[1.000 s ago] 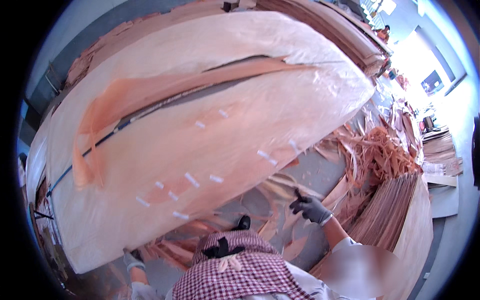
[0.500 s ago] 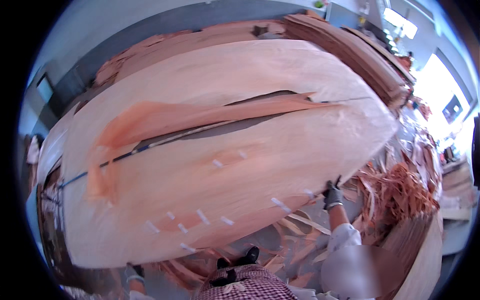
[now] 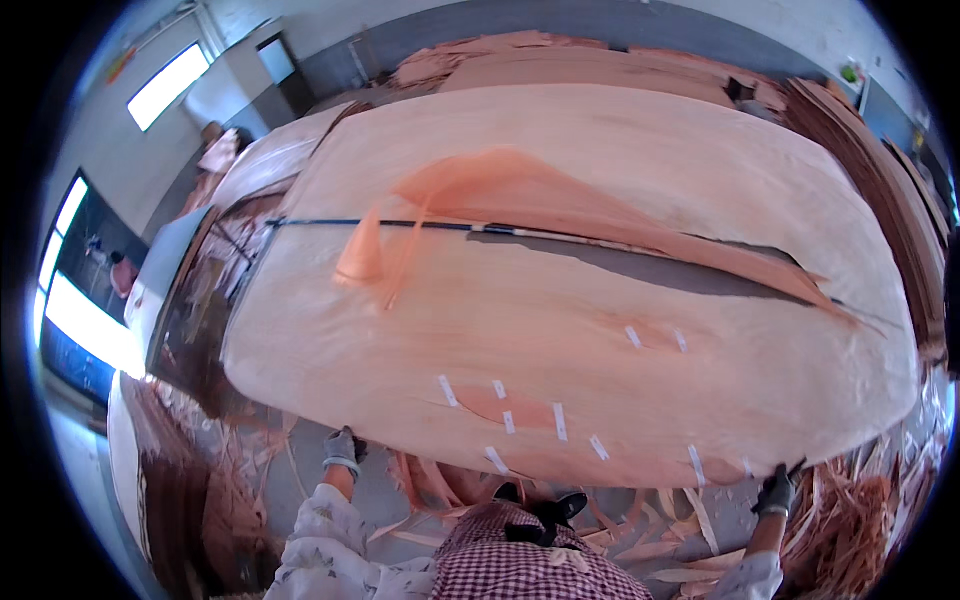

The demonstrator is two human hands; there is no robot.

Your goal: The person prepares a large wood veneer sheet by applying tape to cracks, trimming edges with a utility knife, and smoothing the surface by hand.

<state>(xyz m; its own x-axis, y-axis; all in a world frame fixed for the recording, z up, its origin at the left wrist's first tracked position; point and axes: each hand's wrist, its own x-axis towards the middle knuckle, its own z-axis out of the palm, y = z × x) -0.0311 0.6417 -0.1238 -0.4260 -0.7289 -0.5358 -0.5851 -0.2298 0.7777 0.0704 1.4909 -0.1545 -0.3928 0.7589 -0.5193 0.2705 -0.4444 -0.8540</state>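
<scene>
A large pale sheet of wood veneer (image 3: 330, 350) lies spread out before me, with several short white tape pieces (image 3: 560, 421) along its near part. My left hand (image 3: 345, 450), in a grey glove, is closed on the near edge at the left. My right hand (image 3: 777, 490), also gloved, grips the same edge at the right, one finger sticking out. On the sheet lies a long thin pole (image 3: 400, 223), dark blue at its left. A loose, thin orange veneer piece (image 3: 560, 195) billows beside it, with a long dark gap next to it.
Stacks of brown veneer (image 3: 860, 150) stand at the far right, and more (image 3: 580, 72) lie behind the sheet. Torn veneer strips (image 3: 850, 525) litter the floor around my feet (image 3: 540, 500). A dark-topped table (image 3: 190, 320) and another person (image 3: 220, 150) are at the left.
My view has turned left, so the sheet appears farther right. Both hands remain at its near edge. The loose orange piece has changed shape, its left end now lifted in a fold.
</scene>
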